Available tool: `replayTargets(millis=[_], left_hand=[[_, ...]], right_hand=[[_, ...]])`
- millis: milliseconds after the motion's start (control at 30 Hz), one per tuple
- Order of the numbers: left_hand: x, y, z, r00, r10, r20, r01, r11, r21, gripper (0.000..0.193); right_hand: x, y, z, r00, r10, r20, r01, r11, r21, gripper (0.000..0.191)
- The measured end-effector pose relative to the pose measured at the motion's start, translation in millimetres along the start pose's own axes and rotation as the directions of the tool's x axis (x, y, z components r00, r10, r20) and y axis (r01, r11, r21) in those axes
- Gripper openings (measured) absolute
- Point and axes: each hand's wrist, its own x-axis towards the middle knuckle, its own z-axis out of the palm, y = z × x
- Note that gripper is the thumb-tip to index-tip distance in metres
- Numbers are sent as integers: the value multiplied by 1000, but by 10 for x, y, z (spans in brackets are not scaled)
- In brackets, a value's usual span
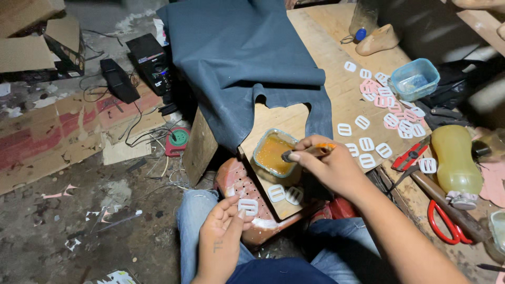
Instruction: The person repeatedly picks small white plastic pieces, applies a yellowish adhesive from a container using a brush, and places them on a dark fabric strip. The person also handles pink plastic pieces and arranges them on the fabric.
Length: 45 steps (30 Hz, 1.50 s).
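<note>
My right hand (331, 165) grips a small brush (307, 152) whose dark tip hangs over a square container of yellow glue (273, 153). My left hand (223, 229) holds a white rectangular buckle piece (248, 205) between thumb and fingers, above my knee. Two more white buckle pieces (284, 193) lie on the wooden board (273, 118) just below the glue container. The board rests on a reddish perforated stool (236, 181) in front of me.
A dark blue fabric sheet (239, 52) drapes over the board. On the wooden table (329, 58) to the right lie several white and pink buckles (386, 113), a blue tub (415, 79), a yellow bottle (456, 158), red scissors (444, 223), a hammer (447, 205) and a shoe last (377, 39). Cardboard and cables cover the floor at left.
</note>
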Motion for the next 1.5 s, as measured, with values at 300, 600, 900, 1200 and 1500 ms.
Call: replayTargets(millis=[300,600,900,1200,1500], left_hand=[[-81,89,-128,997,-46,-63,47,999,15,33],[-27,148,-134,997,-65,-48,66,998,6,33],[-6,131,202,1000,0,22,1,999,-44,28],[-77,118,377,997,66,41,-64,997,-53,26],[-65,40,357,999,-7,53,8,1000,-16,31]], right_hand=[[243,-40,340,983,-169,72,183,852,-490,25],[-308,-319,145,920,-390,26,383,887,-257,16],[-892,-67,280,972,202,-122,-114,854,508,23],[-1104,119,621,958,43,-282,101,873,477,22],[-1086,-41,491,931,-340,-135,365,885,290,20]])
